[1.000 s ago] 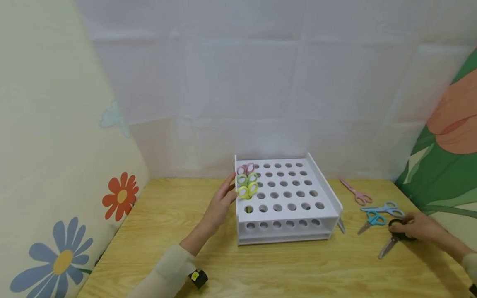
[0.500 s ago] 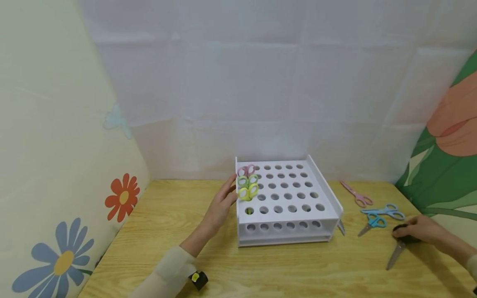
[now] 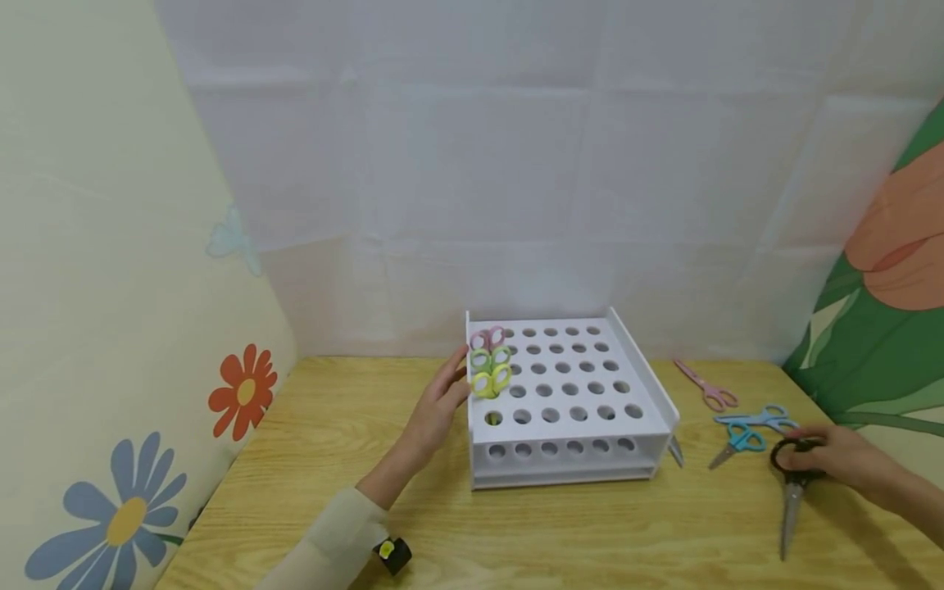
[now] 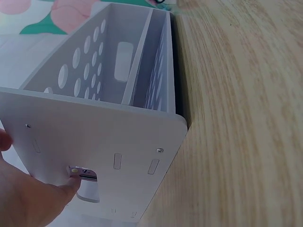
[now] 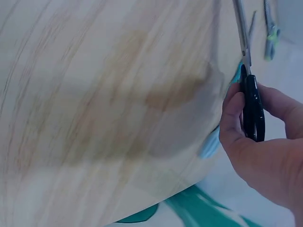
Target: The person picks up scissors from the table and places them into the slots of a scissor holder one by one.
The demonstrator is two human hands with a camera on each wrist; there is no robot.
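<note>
A white rack (image 3: 583,422) with rows of round holes stands on the table. Along its left column sit pink-handled scissors (image 3: 487,337), green-handled scissors (image 3: 490,358) and yellow-handled scissors (image 3: 491,382), handles up. My left hand (image 3: 437,410) rests against the rack's left side wall (image 4: 109,137), the thumb (image 4: 66,187) at the slot cut in it. At the right, my right hand (image 3: 844,460) holds black-handled scissors (image 3: 791,500) by the handles, blades toward the table's front. The right wrist view shows these scissors (image 5: 253,101) pinched between thumb and fingers, above the tabletop.
Right of the rack lie pink scissors (image 3: 710,388), light blue scissors (image 3: 767,418) and turquoise-handled scissors (image 3: 741,441). A grey blade tip (image 3: 676,451) shows beside the rack's right wall. Printed cloth (image 3: 892,328) bounds the table at the right.
The black-handled scissors have turned in my right hand, their blades swinging from lower left to pointing almost straight toward the front. My left hand has stayed at the rack.
</note>
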